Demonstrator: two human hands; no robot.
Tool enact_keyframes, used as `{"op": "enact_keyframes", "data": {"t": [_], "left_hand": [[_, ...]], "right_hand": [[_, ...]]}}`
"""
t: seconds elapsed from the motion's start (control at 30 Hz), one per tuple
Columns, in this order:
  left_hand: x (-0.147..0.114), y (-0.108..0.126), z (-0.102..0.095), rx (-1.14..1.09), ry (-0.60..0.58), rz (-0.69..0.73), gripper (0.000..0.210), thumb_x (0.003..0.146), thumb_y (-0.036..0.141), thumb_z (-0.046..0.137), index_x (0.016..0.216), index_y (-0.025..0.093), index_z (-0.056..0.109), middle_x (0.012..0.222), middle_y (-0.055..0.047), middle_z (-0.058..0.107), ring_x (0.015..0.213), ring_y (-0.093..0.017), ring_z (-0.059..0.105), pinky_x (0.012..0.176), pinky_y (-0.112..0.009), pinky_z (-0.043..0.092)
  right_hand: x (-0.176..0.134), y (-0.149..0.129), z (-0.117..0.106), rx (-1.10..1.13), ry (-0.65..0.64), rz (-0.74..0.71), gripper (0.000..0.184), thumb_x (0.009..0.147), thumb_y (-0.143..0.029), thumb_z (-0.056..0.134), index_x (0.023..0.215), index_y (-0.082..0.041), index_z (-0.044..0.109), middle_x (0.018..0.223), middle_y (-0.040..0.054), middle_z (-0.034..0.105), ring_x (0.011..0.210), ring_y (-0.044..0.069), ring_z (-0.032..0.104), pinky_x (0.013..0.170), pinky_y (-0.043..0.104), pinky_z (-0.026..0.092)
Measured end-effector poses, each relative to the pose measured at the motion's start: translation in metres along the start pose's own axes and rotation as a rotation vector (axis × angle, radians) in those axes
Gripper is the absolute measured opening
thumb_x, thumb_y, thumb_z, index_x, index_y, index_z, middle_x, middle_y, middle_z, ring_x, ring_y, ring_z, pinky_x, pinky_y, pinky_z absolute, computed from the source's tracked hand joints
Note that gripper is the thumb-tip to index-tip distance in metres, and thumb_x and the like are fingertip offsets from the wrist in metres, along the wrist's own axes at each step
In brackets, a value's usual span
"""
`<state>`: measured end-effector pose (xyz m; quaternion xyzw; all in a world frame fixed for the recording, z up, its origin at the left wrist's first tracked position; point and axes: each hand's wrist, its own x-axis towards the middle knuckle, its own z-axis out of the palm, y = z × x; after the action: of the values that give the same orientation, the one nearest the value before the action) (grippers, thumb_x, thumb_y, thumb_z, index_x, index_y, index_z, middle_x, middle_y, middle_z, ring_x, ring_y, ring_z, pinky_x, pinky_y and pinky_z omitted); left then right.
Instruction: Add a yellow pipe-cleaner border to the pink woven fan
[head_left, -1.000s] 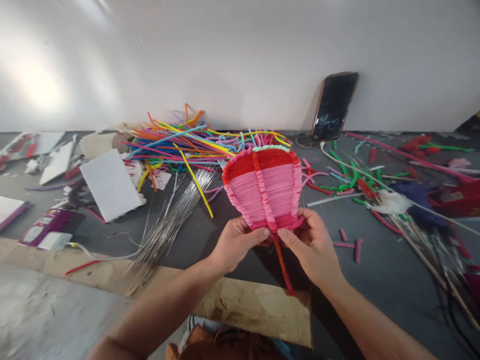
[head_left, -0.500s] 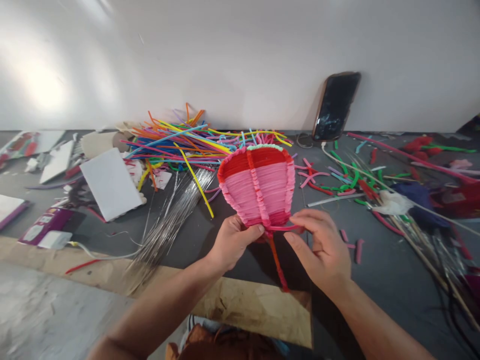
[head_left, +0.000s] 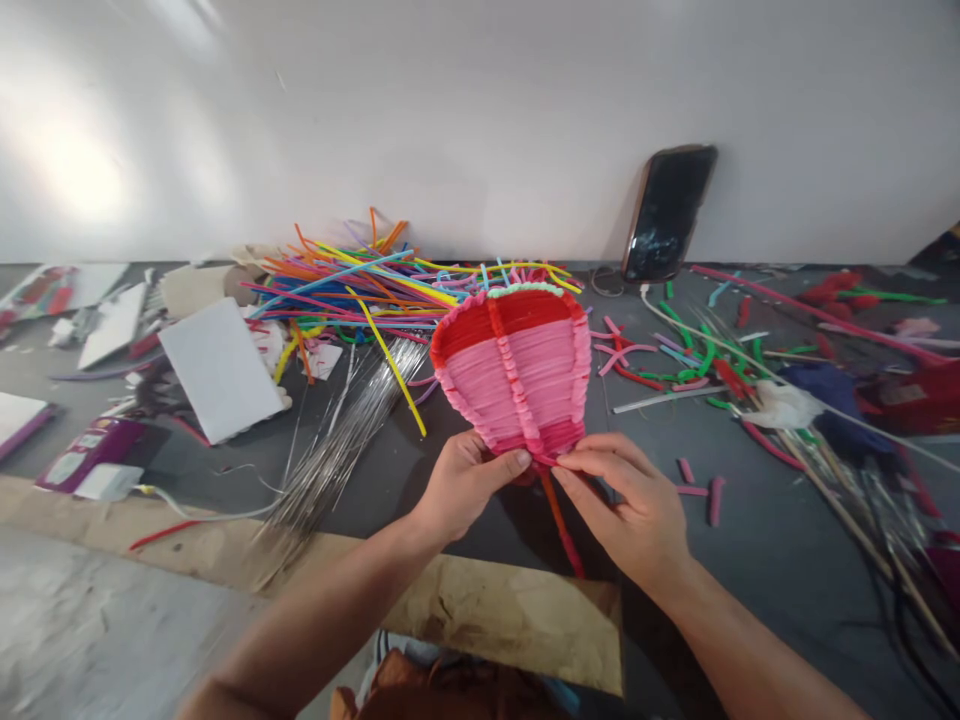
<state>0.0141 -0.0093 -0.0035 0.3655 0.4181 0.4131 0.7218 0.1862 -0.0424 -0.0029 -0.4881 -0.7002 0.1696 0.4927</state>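
Note:
A fan-shaped piece wound from pipe cleaners (head_left: 517, 375) stands up in front of me, pink with a red band near its top and a ribbed edge. My left hand (head_left: 471, 478) grips its lower left, thumb pressed at the narrow base. At the base's right side, my right hand (head_left: 626, 500) pinches a deep pink pipe cleaner (head_left: 551, 460) between thumb and fingertips, close against the piece. A red-orange wrapped stem (head_left: 562, 525) hangs down from the base. The fingers of my left hand behind the piece are hidden.
A heap of colourful pipe cleaners (head_left: 352, 280) lies behind, with a bundle of thin wires (head_left: 337, 430) at left. A phone (head_left: 669, 213) leans on the wall. Pink offcuts (head_left: 715, 500), green scraps (head_left: 705, 350) and a white card (head_left: 221, 370) lie about the table.
My right hand has moved left, in to the base, and its fingertips have closed up on the deep pink pipe cleaner there. My left hand keeps its hold.

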Motion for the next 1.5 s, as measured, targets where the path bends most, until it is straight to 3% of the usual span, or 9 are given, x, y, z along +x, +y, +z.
{"op": "enact_keyframes", "data": {"t": [0.13,0.3,0.4,0.53,0.7,0.93,1.13,1.3,1.5], "left_hand": [[0.0,-0.001,-0.001,-0.023,0.017,0.01,0.021,0.065,0.031,0.08,0.073,0.013,0.073,0.066,-0.003,0.07,0.059,-0.011,0.061,0.063,-0.024,0.052],[-0.001,-0.003,-0.002,-0.053,0.004,-0.001,0.019,0.066,0.029,0.079,0.071,0.013,0.073,0.064,-0.003,0.069,0.058,-0.01,0.061,0.061,-0.022,0.052],[-0.001,-0.003,-0.002,-0.089,-0.011,-0.043,0.018,0.067,0.029,0.079,0.073,0.013,0.073,0.066,-0.004,0.07,0.06,-0.012,0.063,0.062,-0.024,0.054],[-0.002,-0.001,-0.002,-0.107,-0.007,-0.086,0.02,0.064,0.031,0.08,0.071,0.013,0.072,0.065,-0.004,0.07,0.06,-0.013,0.064,0.061,-0.024,0.054],[-0.001,-0.002,-0.002,-0.055,0.015,-0.044,0.022,0.064,0.032,0.08,0.071,0.013,0.071,0.065,-0.003,0.07,0.058,-0.012,0.062,0.06,-0.024,0.053],[-0.001,-0.004,-0.001,0.028,0.068,0.013,0.021,0.067,0.033,0.077,0.071,0.013,0.07,0.064,-0.002,0.068,0.057,-0.011,0.06,0.061,-0.024,0.051],[-0.003,-0.001,0.002,0.05,0.017,0.032,0.022,0.069,0.033,0.076,0.075,0.012,0.07,0.068,-0.003,0.068,0.06,-0.011,0.059,0.062,-0.024,0.051],[-0.004,0.0,0.001,0.02,-0.081,-0.006,0.024,0.068,0.028,0.078,0.083,0.012,0.071,0.078,-0.005,0.071,0.068,-0.013,0.063,0.07,-0.026,0.052],[-0.004,-0.002,0.001,-0.124,-0.138,-0.064,0.032,0.063,0.023,0.082,0.09,0.014,0.068,0.084,-0.006,0.071,0.077,-0.016,0.066,0.076,-0.032,0.055]], "right_hand": [[-0.002,0.0,0.002,0.085,-0.046,0.093,0.006,0.081,-0.016,0.062,0.084,-0.02,0.067,0.079,0.003,0.062,0.073,0.014,0.06,0.068,0.027,0.049],[-0.003,0.002,0.004,0.288,-0.153,0.437,0.017,0.084,-0.029,0.059,0.071,-0.019,0.063,0.067,-0.0003,0.058,0.061,0.012,0.053,0.057,0.024,0.044],[-0.002,0.0,0.005,0.343,-0.162,0.548,0.022,0.084,-0.035,0.06,0.071,-0.018,0.062,0.064,-0.0012,0.056,0.058,0.011,0.05,0.054,0.022,0.042],[0.0,-0.001,0.005,0.383,-0.189,0.6,0.024,0.082,-0.039,0.062,0.07,-0.018,0.064,0.062,-0.001,0.056,0.057,0.012,0.049,0.054,0.023,0.042],[0.0,0.003,0.005,0.497,-0.213,0.612,0.021,0.077,-0.04,0.067,0.076,-0.019,0.069,0.076,0.0021,0.065,0.07,0.015,0.058,0.064,0.026,0.047],[0.003,0.002,-0.001,0.353,-0.157,0.678,0.024,0.076,-0.042,0.067,0.071,-0.018,0.067,0.062,-0.0007,0.063,0.055,0.012,0.053,0.053,0.023,0.043],[0.002,0.005,0.005,0.631,-0.185,0.765,0.027,0.072,-0.04,0.073,0.088,-0.019,0.066,0.076,0.0022,0.068,0.068,0.015,0.06,0.065,0.027,0.049],[0.001,0.005,0.009,0.796,-0.13,0.792,0.021,0.07,-0.038,0.075,0.071,-0.019,0.066,0.061,-0.0028,0.059,0.054,0.009,0.049,0.056,0.023,0.044],[-0.002,0.009,0.01,0.842,-0.076,0.833,0.02,0.068,-0.035,0.077,0.073,-0.019,0.067,0.062,-0.0028,0.057,0.054,0.009,0.046,0.053,0.022,0.041]]}}
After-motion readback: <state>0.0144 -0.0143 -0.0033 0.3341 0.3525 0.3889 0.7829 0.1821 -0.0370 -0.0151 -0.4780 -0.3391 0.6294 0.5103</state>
